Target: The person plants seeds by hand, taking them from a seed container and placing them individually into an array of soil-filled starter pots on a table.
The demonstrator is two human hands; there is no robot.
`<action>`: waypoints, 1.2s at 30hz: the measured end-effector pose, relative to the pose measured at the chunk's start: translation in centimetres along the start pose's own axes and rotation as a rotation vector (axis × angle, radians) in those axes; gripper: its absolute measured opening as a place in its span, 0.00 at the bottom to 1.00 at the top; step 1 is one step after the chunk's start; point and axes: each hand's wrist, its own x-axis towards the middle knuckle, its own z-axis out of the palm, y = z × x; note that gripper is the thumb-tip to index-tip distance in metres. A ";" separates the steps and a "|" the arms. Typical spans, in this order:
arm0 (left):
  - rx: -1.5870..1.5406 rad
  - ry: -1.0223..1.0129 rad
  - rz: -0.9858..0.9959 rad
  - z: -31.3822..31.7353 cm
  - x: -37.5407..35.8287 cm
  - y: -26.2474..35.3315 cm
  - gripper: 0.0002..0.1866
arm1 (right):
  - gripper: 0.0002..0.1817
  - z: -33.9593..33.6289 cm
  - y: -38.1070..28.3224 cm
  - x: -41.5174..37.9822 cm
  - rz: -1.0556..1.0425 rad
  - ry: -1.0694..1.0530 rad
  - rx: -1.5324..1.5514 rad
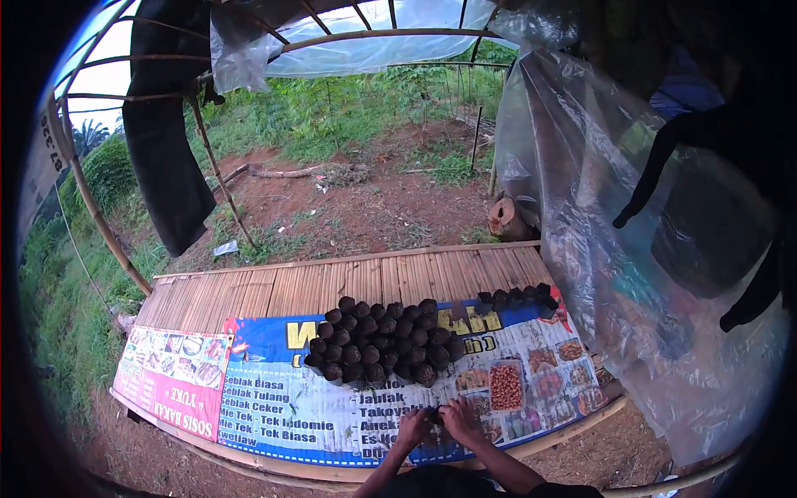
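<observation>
Close to the front edge of the bamboo table, my left hand [414,426] and my right hand [458,419] are drawn together over the printed banner. Their fingers are closed around a small black thing [434,415], mostly covered by the fingertips; I cannot tell its kind. Just beyond the hands stands a dense cluster of small black soil-filled seedling pots [374,340]. Right of my right hand is a clear plastic tub [506,386] full of reddish-brown seeds.
A short row of small black pots [516,296] stands at the back right of the bamboo table [332,286]. Clear plastic sheeting [573,207] hangs along the right side. A bamboo pole [220,170] rises behind the table, and a cut log [508,219] lies on the soil.
</observation>
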 end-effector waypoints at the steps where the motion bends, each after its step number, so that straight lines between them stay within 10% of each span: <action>1: -0.012 0.028 0.036 0.3 0.2 -0.4 0.24 | 0.08 0.1 0.1 0.0 -0.002 0.022 0.044; 9: -0.041 -0.024 -0.023 -0.9 0.5 0.5 0.25 | 0.25 -0.6 0.9 0.2 0.550 0.022 0.659; 36: -0.190 0.026 -0.026 -0.4 0.6 1.1 0.30 | 0.18 3.9 1.5 -0.4 0.635 -0.120 0.799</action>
